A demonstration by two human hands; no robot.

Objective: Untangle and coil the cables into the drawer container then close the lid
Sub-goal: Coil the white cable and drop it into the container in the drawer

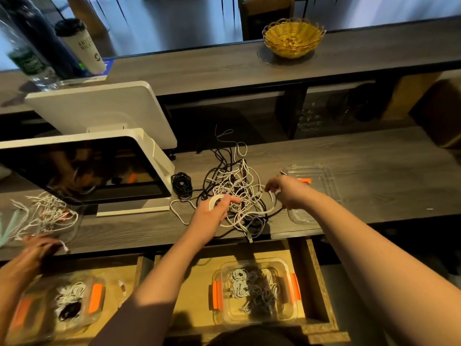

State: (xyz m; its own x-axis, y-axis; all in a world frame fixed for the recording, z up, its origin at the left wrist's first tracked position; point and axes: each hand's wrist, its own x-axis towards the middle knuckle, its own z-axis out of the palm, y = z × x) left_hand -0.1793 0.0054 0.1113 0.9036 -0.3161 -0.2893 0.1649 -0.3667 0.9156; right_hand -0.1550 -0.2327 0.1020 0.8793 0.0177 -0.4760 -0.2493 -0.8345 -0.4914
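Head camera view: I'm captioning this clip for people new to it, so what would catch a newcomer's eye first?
First, the tangled heap of black and white cables mid-counter, with the left hand gripping a small white coil and the right hand pinching a white strand. Below it, a clear plastic container with orange latches sits in the open wooden drawer, already holding coiled cables. Its clear lid lies on the counter to the right.

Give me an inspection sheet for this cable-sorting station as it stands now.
Surface: grey wood-grain counter, open drawer below.
Job's things: clear orange-latched container in the drawer, holding coiled cables; clear lid on the counter.
Clutter: small black cable coil; white point-of-sale screen.
Grippers: left hand grips a white cable coil; right hand pinches a white cable.
Cables: black-and-white tangle, unsorted.
Surroundings: yellow wicker basket; another person's hand.
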